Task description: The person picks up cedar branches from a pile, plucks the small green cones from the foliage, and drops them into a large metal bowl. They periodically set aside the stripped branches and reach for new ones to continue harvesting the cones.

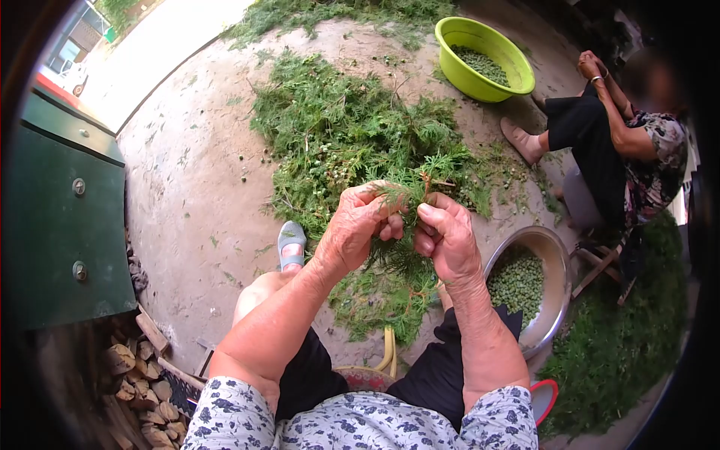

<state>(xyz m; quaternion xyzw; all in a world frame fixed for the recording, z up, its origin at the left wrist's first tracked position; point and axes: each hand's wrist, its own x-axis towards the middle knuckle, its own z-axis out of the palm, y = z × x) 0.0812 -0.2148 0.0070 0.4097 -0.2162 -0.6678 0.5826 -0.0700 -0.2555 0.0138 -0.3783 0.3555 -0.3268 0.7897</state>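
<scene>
A leafy evergreen sprig [426,178] with flat, scale-like green foliage is between my two hands, above the heap of cut branches. My right hand [452,238] is closed around its brown stem, thumb pressed on top. The fingers of my left hand [361,223] are pinched at the foliage on the sprig's left side; their tips are partly covered by leaves. Below and beyond my hands spreads the branch pile [330,127], with small round green cones among it. Beside my right forearm stands a metal basin [561,289] holding many small green cones.
A yellow-green plastic basin [448,34] with more cones stands at the far right. Another person [645,142] sits on the right, hands together. Firewood [142,390] and a green metal panel [71,217] lie to my left. More greenery [615,352] covers the ground at right.
</scene>
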